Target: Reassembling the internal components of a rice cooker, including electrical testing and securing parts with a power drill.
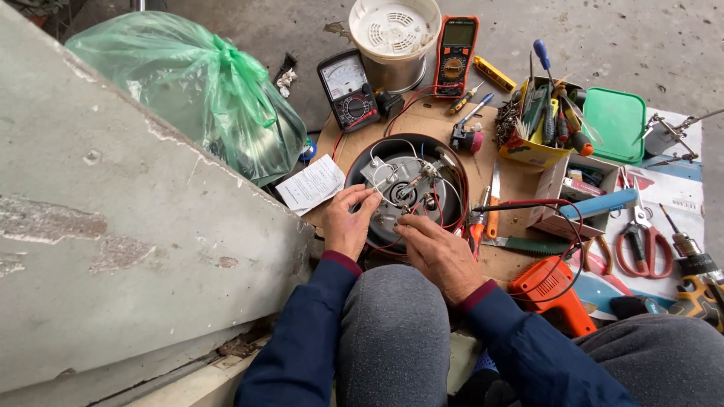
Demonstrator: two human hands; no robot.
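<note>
Head view: the person sits over an opened round appliance base (403, 188), underside up, on a sheet of cardboard (422, 120) laid on the concrete floor, near the cardboard's front edge and just ahead of the knees. The left hand (348, 222) grips the base's near-left rim, fingers curled and touching a white wire. The right hand (436, 249) rests on the near rim, fingertips pinched narrow among the loose red and white wires (422, 181); whether it holds one cannot be told. Risks, as judged: a tug could pull a thin lead off its terminal, since the wires cross and loop together; bare ends could touch and short. A red meter lead (528, 203) trails across the cardboard's right side toward the orange drill (550, 294) and could snag a sleeve. The knife (492, 203) and pliers (475, 226) lie just beside the right hand, an evident cut hazard.
</note>
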